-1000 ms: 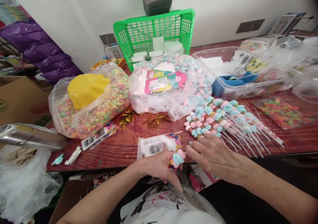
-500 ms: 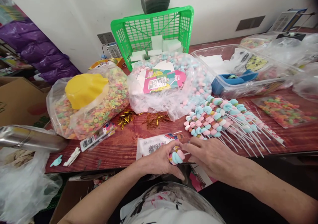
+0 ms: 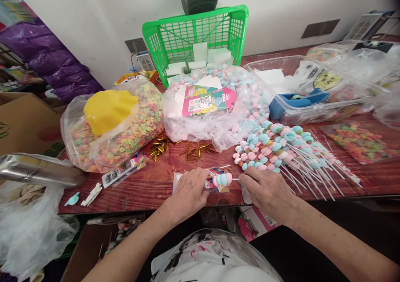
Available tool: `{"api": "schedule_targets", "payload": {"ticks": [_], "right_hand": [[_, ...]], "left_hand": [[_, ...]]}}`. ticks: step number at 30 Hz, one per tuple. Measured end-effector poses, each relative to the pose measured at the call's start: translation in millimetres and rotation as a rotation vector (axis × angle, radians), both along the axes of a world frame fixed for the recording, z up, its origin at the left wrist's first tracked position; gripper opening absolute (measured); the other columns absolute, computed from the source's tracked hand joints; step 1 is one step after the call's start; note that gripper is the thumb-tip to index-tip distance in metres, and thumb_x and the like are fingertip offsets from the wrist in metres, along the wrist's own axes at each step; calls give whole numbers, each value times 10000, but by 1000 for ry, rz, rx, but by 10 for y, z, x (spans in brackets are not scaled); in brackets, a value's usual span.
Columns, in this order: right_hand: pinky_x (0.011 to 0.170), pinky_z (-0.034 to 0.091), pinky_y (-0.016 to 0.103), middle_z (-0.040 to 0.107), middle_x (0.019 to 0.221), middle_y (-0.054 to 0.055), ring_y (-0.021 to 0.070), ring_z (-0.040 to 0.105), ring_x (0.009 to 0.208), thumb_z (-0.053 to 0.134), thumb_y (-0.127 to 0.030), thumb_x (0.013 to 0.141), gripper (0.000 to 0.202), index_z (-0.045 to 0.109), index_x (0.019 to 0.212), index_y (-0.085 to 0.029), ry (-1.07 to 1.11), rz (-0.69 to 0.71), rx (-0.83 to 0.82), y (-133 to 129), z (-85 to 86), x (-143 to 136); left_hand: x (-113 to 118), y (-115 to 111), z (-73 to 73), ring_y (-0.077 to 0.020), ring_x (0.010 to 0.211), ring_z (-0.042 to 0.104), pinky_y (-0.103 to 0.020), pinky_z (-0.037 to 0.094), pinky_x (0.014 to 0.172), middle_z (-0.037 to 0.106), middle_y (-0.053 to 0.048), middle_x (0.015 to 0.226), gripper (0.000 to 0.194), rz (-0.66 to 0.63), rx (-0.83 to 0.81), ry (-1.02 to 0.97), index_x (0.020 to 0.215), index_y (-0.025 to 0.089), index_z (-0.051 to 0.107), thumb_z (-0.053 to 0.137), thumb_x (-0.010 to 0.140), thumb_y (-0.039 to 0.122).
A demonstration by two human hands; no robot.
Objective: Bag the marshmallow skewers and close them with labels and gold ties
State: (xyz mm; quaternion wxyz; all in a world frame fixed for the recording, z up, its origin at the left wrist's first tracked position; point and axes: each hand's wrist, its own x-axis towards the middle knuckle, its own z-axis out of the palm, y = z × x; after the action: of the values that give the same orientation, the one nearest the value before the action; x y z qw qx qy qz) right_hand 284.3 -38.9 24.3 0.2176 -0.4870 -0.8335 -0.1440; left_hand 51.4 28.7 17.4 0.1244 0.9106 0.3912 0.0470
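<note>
A marshmallow skewer with pink and blue pieces lies level, its white stick pointing right. My left hand is closed around its left end, hiding the candy there. The stick's end is pinched by my right hand. Beneath the skewer and my left hand is a printed clear plastic bag; whether the skewer is inside it or on top, I cannot tell. A pile of finished marshmallow skewers lies just beyond my right hand, sticks toward the lower right.
Bags of ring candies and marshmallows stand at the back, before a green basket. Gold twist ties lie near them. A clear bin and gummy bag are right; a steel flask is left.
My left hand has turned palm down and moved left onto the bag. The skewer now lies level with more of its candy showing, and my right hand has closed on the stick.
</note>
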Motion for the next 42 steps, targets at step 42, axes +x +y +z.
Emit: {"api": "schedule_targets", "payload": {"ticks": [42], "right_hand": [[636, 281, 331, 622, 813, 42, 171, 504, 648, 455, 5, 775, 257, 578, 918, -170, -97, 138, -146, -229, 172, -137]], "left_hand": [[60, -132, 96, -158, 734, 519, -260, 353, 677, 628, -15, 825, 244, -115, -401, -260, 908, 148, 607, 671, 808, 361]]}}
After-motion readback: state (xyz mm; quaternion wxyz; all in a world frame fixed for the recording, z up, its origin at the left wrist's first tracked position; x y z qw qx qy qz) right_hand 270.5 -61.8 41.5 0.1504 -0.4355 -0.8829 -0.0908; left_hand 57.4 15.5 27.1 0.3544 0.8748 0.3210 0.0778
